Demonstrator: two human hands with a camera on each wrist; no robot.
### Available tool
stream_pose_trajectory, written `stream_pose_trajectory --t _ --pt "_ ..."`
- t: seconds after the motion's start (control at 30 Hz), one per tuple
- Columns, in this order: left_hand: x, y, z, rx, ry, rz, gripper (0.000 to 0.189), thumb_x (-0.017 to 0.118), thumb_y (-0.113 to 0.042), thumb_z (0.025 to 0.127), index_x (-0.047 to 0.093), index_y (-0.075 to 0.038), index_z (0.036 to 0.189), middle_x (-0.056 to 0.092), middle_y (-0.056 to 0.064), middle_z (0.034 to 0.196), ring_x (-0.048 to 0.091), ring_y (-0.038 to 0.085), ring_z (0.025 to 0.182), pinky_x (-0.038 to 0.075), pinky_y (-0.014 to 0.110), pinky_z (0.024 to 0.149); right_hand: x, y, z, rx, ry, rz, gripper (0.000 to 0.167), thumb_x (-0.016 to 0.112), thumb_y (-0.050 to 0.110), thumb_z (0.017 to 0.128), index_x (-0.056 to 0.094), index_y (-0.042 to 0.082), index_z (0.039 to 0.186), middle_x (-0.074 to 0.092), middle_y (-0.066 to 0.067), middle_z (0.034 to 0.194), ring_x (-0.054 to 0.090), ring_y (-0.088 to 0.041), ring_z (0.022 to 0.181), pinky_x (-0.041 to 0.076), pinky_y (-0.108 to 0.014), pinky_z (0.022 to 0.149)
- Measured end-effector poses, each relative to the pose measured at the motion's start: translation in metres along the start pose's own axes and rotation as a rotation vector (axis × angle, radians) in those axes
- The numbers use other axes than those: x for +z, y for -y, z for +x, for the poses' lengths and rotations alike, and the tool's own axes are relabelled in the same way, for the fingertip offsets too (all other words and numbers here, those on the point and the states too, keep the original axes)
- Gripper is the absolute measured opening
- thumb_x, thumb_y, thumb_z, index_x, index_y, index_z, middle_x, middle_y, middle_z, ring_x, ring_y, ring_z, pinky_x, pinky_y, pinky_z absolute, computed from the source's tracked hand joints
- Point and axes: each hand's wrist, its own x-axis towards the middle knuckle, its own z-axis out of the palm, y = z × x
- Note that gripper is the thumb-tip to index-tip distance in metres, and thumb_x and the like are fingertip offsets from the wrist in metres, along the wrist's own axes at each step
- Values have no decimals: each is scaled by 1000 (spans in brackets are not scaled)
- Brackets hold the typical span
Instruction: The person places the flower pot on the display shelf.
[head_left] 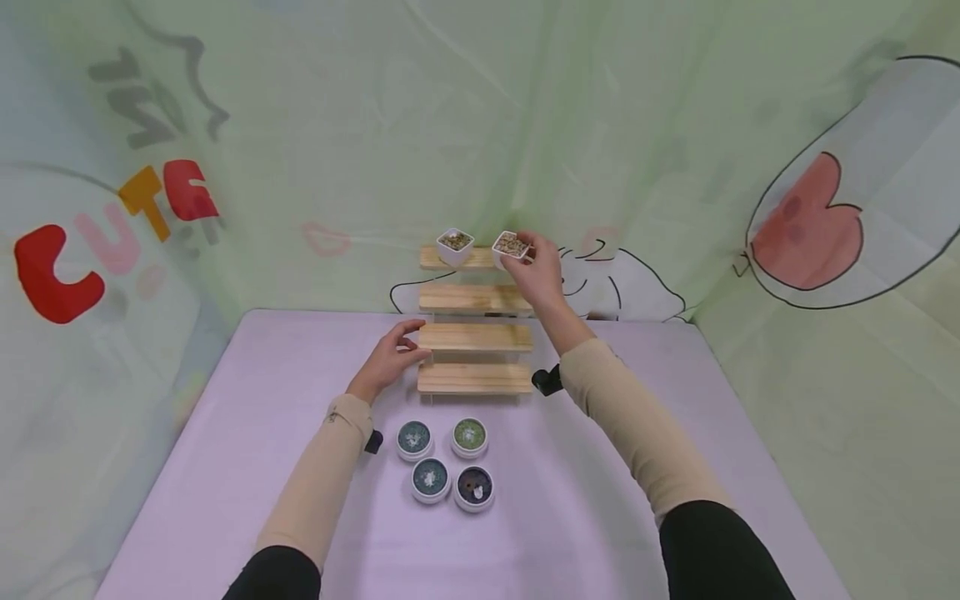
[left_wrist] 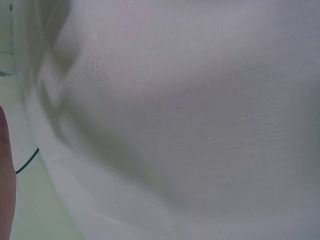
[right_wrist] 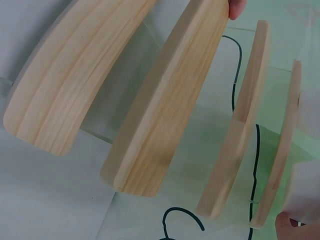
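Observation:
A tiered wooden stand (head_left: 475, 337) rises at the back of the table on clear supports. My right hand (head_left: 542, 271) pinches a small white square pot (head_left: 510, 245) filled with tan grit, at the right end of the top tier. A matching white pot (head_left: 454, 247) sits on that tier's left end. My left hand (head_left: 390, 358) grips the left end of the second tier from the bottom, thumb low and fingers above. In the right wrist view, the held pot (right_wrist: 305, 187) shows at the lower right, with fingertips (right_wrist: 287, 229) on it. Mostly pale cloth fills the left wrist view.
Several round white tubs stand grouped in front of the stand, among them a green-topped tub (head_left: 470, 435) and a dark-topped tub (head_left: 474, 487). A pale lilac cloth (head_left: 600, 500) covers the table. Printed green curtain (head_left: 375, 125) hangs right behind the stand.

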Motion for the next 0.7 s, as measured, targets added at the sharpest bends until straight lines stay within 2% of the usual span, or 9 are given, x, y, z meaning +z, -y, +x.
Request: stream_pose_trajectory --t 0.3,0.7 --pt "3 2 3 -6 1 16 62 74 -27 89 46 -24 144 43 2 147 50 22 105 47 31 77 1 -4 8 21 3 -49 52 68 14 90 50 2 137 44 -17 137 51 -28 122 51 -32 98" --pt "1 4 2 -8 -14 17 60 74 -24 89 47 -23 143 44 2 146 50 22 103 47 31 76 5 -8 15 31 12 -67 53 67 18 92 49 2 139 46 -16 137 51 -24 117 51 -32 96"
